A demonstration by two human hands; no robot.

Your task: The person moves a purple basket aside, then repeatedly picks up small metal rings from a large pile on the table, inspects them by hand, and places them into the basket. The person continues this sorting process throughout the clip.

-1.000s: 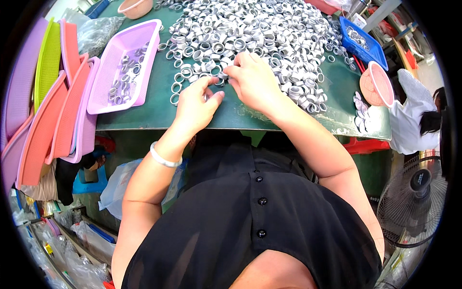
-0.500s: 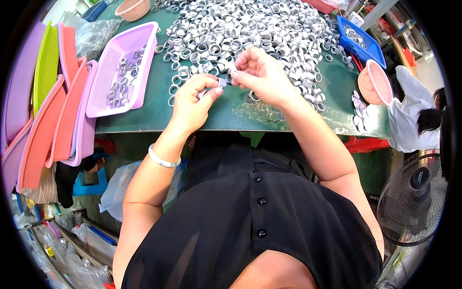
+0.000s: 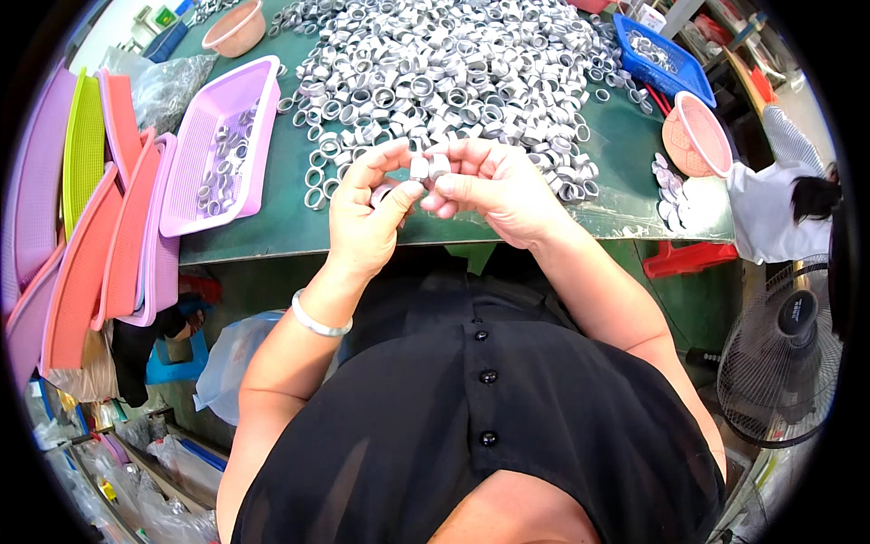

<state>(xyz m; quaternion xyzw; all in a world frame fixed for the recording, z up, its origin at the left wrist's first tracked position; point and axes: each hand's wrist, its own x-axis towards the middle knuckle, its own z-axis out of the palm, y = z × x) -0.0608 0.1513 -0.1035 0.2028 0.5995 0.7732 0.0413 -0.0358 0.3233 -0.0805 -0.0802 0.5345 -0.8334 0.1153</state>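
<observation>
Head camera looks steeply down, close over the green table (image 3: 272,227)

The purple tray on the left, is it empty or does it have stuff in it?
Partly filled. The purple tray holds a loose patch of grey rings along its middle, while much of its floor is bare.

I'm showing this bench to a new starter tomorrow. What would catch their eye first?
First, the big heap of small grey metal rings covering the far half of the green table. Then the left hand and right hand, raised together above the table's near edge, pinching a couple of grey rings. To the left lies a lilac plastic tray with a few rings.
</observation>
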